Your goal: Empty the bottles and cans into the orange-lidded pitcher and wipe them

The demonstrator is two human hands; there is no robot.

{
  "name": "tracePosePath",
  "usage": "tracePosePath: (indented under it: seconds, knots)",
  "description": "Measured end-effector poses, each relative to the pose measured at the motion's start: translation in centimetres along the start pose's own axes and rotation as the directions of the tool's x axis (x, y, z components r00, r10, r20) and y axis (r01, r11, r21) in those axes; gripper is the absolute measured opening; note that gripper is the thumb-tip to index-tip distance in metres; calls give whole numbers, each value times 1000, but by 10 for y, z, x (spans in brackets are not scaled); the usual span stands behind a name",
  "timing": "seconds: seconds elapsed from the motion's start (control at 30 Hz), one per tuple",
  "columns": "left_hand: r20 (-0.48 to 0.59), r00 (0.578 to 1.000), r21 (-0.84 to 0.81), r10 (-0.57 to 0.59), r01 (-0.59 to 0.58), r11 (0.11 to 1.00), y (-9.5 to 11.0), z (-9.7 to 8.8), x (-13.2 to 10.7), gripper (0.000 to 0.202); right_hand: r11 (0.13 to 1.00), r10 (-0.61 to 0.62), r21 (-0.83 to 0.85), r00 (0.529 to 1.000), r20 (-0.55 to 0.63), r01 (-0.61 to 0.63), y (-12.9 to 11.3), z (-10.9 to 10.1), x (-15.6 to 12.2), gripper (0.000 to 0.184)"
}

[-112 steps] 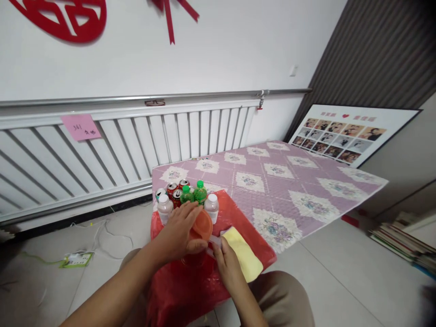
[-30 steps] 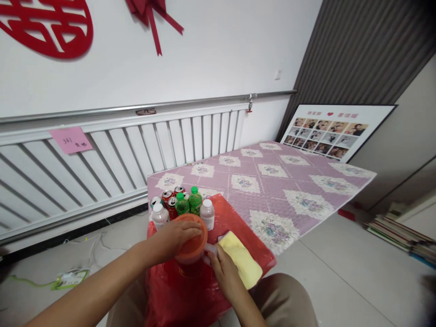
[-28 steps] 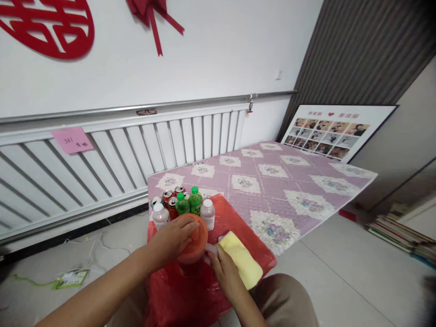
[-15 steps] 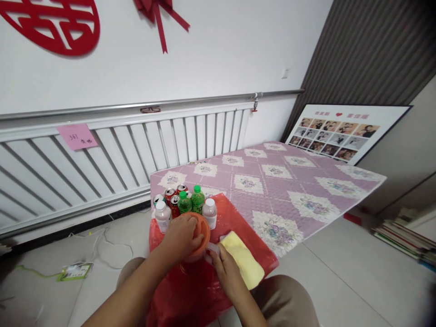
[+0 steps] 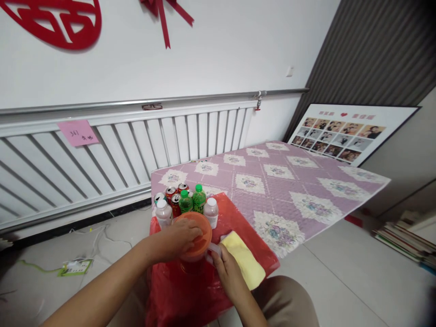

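A pitcher with an orange lid (image 5: pixel 201 222) and a pale translucent handle (image 5: pixel 215 250) stands on the red plastic sheet (image 5: pixel 235 215). My left hand (image 5: pixel 182 238) lies over the left part of the lid, its fingers stretched across the top. Around the handle, my right hand (image 5: pixel 226 265) is closed. Most of the pitcher's body is hidden by my left hand and forearm. A folded yellow cloth (image 5: pixel 247 261) lies beside my right hand. Just behind the pitcher are two green-capped bottles (image 5: pixel 199 200) and white-capped bottles (image 5: pixel 211 213) on either side.
Several drink cans (image 5: pixel 171 193) stand behind the bottles. A table with a purple floral cloth (image 5: pixel 252 168) runs to the right, along the white radiator (image 5: pixel 177 141). On the floor at left lies a power strip (image 5: pixel 76 268) with cords. Books (image 5: pixel 402 243) are stacked at right.
My left hand has gone from curled fingers at the lid's middle to lying flatter across its left side, showing more of the lid. My right hand stays on the handle.
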State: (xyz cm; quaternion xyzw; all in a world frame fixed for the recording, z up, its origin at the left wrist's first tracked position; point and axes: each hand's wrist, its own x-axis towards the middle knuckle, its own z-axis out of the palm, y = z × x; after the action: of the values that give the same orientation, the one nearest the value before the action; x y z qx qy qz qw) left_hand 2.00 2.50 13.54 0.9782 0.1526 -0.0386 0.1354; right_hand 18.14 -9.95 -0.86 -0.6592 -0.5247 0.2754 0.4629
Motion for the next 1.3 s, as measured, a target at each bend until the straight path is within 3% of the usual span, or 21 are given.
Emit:
tracePosePath:
  seconds: [0.2,0.3,0.4,0.67,1.03,1.2,1.3]
  knots:
    - [3,987,49,159,-159,986,-7,-2,-6,22,1000,9,-4,1000,8,-9,0,0,1,37]
    - [64,983,124,174,-181,976,-8,-3,-6,22,1000,18,-15,1000,12,-18,1,0,1,39]
    - [55,984,111,169,-174,979,-7,-4,-6,23,1000,27,-14,1000,15,-27,1,1,1,39]
    - [-2,995,46,98,-98,994,-3,4,-9,30,1000,14,-4,1000,-12,-14,-1,0,1,39]
    - [-151,988,87,-24,38,995,-9,52,15,17,1000,14,14,1000,2,-14,-3,-1,2,41]
    - [-136,985,134,-106,124,983,0,55,20,13,1000,10,2,1000,2,-10,-2,-2,2,41]
    - [-180,968,117,-176,199,973,9,51,20,15,1000,8,13,1000,-3,-8,-4,-3,3,41]
